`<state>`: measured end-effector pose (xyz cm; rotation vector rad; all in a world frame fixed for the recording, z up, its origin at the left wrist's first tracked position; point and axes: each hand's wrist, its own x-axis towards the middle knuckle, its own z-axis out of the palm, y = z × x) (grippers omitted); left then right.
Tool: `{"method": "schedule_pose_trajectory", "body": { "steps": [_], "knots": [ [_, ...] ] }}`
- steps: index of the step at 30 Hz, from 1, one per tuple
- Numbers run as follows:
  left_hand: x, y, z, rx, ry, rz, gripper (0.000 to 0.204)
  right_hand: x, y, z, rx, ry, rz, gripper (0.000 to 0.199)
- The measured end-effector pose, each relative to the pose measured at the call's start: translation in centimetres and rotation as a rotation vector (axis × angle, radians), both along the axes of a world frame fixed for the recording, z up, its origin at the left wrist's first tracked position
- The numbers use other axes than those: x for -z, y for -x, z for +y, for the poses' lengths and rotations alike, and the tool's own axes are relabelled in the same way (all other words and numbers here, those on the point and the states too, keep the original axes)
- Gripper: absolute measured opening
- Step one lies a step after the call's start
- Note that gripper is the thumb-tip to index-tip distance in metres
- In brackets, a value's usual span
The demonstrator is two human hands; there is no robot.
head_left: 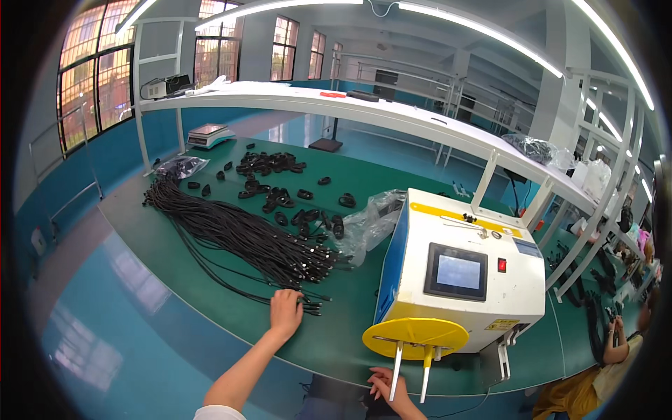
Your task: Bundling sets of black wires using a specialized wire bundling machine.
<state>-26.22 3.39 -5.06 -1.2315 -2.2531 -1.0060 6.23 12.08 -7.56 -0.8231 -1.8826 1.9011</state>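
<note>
A large bundle of black cables [231, 227] with shiny metal plug ends lies across the green table to the left. At its near edge, my left hand [285, 313] is closed over a few loose cables, its fingertips by the plug ends. My right hand [386, 383] is low at the table's front edge, fingers apart and partly bent, with nothing visible in them. Just above it is the yellow disc [378, 337] of a white and blue winding machine [413, 297]. Two prongs [397, 371] stick out from the disc and partly cover that hand.
Small coiled black cables [269, 163] are scattered behind the bundle. A clear plastic bag [364, 227] lies against the machine. Across the back runs a white shelf [280, 96]; a scale [210, 134] stands at far left. Another person [619, 357] works at far right.
</note>
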Motion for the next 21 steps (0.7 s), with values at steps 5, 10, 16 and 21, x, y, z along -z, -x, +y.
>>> {"method": "schedule_pose_trajectory", "body": {
  "steps": [5,10,16,21],
  "knots": [
    [2.0,1.0,-4.2,0.003,0.239,0.029,0.027,0.1,-0.3,0.7,-0.078,0.013,0.023,0.03],
    [3.6,1.6,-4.2,0.027,0.222,-0.007,0.024,0.0,-0.2,0.6,-0.13,-0.026,0.022,0.029],
    [2.4,0.0,-4.1,0.014,-0.013,0.116,0.019,0.3,-0.6,1.0,-0.129,0.015,0.077,0.027],
    [3.2,5.3,-6.3,-0.172,-0.862,-0.501,0.011,0.5,-0.1,-0.1,-0.179,0.003,0.113,0.026]
  ]
}}
